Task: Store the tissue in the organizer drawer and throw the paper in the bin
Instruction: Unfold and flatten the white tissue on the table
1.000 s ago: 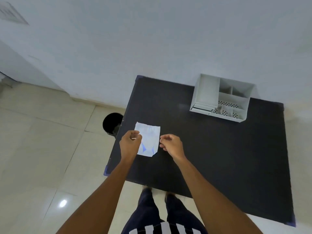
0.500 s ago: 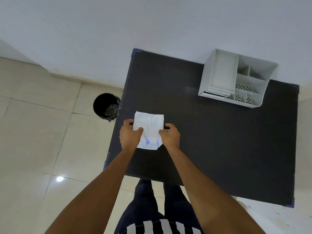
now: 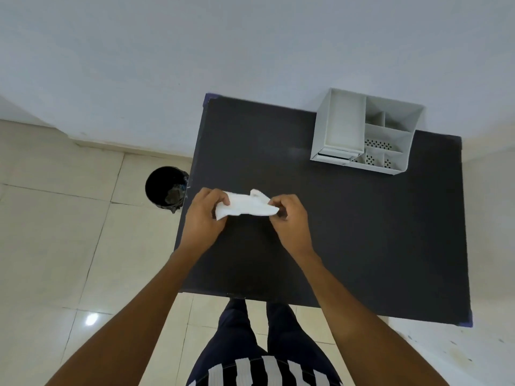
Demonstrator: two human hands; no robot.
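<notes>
A white crumpled sheet, the tissue or paper (image 3: pixel 245 206), is held up between both hands above the left part of the black table (image 3: pixel 348 232). My left hand (image 3: pixel 204 215) pinches its left end and my right hand (image 3: pixel 289 218) pinches its right end. I cannot tell whether it is the tissue or the paper. The white organizer (image 3: pixel 362 135) stands at the table's far right, its low drawer (image 3: pixel 334 157) at the front left. The black bin (image 3: pixel 165 188) sits on the floor just left of the table.
A white wall runs behind the table. Pale floor tiles (image 3: pixel 69 246) lie to the left and in front. My legs (image 3: pixel 250 344) stand at the table's near edge. The bin holds some dark contents.
The sheet lay flat on the table a second ago. Both hands closed on its sides, lifted it and bunched it into a narrow strip.
</notes>
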